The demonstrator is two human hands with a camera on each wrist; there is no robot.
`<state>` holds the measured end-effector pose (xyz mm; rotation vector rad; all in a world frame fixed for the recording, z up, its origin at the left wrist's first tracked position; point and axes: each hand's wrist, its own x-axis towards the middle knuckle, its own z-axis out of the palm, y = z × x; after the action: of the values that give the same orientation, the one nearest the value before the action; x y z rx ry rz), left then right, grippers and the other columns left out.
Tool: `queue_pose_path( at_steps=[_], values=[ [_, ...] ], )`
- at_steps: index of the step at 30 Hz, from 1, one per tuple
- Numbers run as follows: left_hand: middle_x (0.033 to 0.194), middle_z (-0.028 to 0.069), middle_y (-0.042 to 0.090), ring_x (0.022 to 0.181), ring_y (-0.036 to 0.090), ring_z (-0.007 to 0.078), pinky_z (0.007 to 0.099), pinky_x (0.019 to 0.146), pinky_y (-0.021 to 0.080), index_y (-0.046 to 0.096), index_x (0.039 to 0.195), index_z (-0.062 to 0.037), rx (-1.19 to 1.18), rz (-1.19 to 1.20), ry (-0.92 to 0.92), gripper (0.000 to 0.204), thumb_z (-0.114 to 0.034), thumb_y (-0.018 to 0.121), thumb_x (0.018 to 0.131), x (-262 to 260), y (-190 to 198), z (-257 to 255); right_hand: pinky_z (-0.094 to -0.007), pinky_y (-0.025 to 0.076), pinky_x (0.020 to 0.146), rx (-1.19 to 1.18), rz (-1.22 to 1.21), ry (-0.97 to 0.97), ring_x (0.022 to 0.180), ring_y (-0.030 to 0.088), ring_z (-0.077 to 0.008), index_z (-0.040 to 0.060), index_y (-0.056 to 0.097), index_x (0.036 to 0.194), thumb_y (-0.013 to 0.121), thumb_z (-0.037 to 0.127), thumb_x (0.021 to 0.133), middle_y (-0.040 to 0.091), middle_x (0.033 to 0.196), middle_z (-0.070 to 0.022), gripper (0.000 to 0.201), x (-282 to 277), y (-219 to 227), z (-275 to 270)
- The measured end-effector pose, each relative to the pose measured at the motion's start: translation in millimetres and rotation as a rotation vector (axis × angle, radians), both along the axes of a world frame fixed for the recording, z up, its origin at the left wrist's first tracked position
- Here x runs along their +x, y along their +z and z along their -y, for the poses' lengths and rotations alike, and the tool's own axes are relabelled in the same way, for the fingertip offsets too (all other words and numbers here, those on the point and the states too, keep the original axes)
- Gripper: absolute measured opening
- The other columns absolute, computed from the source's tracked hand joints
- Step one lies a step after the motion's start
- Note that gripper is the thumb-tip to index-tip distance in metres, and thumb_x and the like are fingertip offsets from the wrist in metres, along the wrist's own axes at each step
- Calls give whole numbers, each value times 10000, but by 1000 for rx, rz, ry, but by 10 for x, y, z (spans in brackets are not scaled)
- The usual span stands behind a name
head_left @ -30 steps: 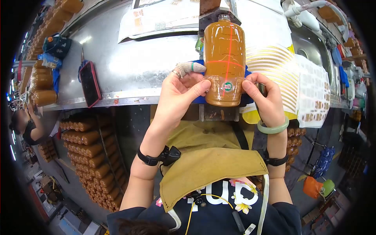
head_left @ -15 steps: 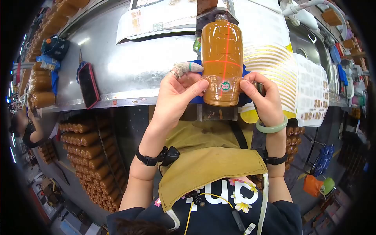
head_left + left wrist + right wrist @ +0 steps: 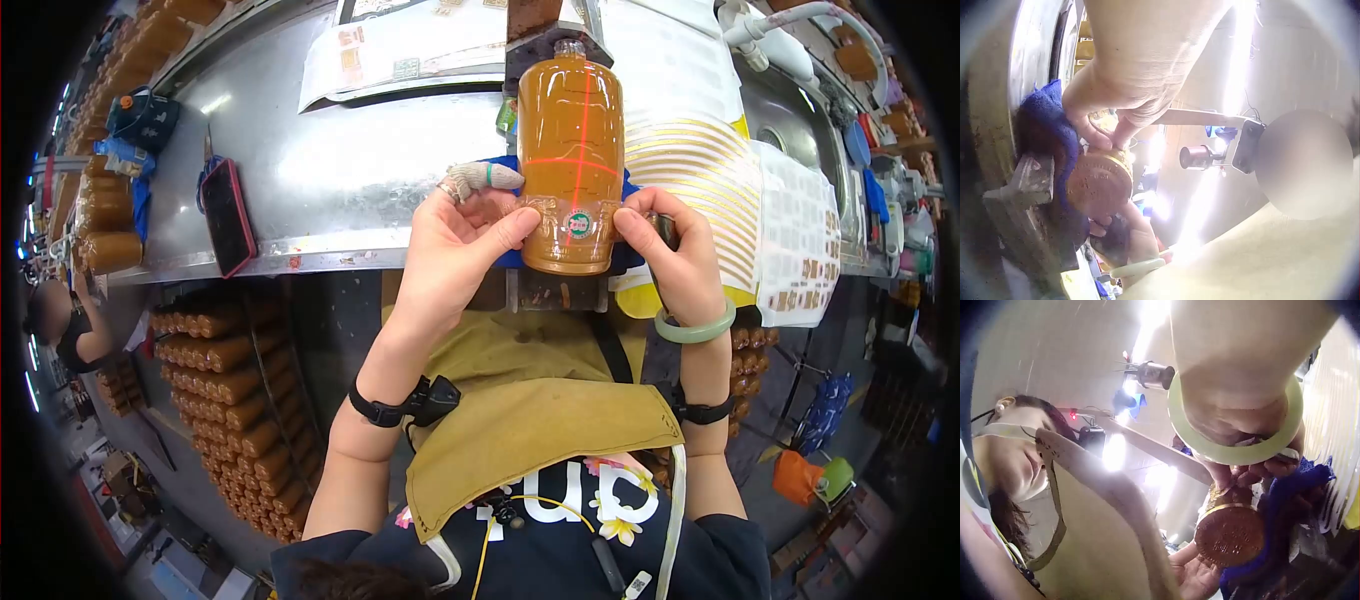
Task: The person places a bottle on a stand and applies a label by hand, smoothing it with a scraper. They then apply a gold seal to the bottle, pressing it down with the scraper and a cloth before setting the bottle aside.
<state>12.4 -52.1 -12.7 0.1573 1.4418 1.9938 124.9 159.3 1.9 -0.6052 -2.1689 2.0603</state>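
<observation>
An amber glass bottle (image 3: 570, 110) lies on its back over a blue cloth (image 3: 630, 186), its neck pointing away and a red light cross falling on it. Near its base a clear decal (image 3: 578, 224) with a green round emblem lies against the glass. My left hand (image 3: 445, 250), with a knitted cover on one finger, pinches the decal's left end, thumb at the bottle's side. My right hand (image 3: 690, 265) pinches the right end and keeps a thin dark tool (image 3: 667, 232) in its curled fingers. Both wrist views show the bottle's round base (image 3: 1100, 184).
Decal sheets (image 3: 800, 235) and a gold-striped sheet (image 3: 700, 205) lie right of the bottle, beside a sink (image 3: 780, 125). A phone (image 3: 228, 218) and scissors (image 3: 207, 150) lie on the metal table's left. Stacked bottles (image 3: 230, 390) stand below; another person (image 3: 80, 335) is at far left.
</observation>
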Motion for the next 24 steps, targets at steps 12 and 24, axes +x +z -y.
queue_pose_path(
  at_steps=[12,24],
  values=[
    [1027,27,653,954,644,97,265,880,568,610,1231,-15,-11,-25,20,367,-17,797,916,18,34,-4,-269,417,1014,106,-121,-332,1124,555,-104,-17,612,1321,520,223,1099,624,1169,-35,340,115,40,-318],
    [1079,58,682,950,672,122,261,739,538,605,1249,5,-85,-11,5,350,-74,768,950,-19,-24,61,-252,480,943,227,-144,-204,1034,618,-97,-42,657,1254,564,-12,1035,689,1136,-48,241,112,211,-80]
  ],
)
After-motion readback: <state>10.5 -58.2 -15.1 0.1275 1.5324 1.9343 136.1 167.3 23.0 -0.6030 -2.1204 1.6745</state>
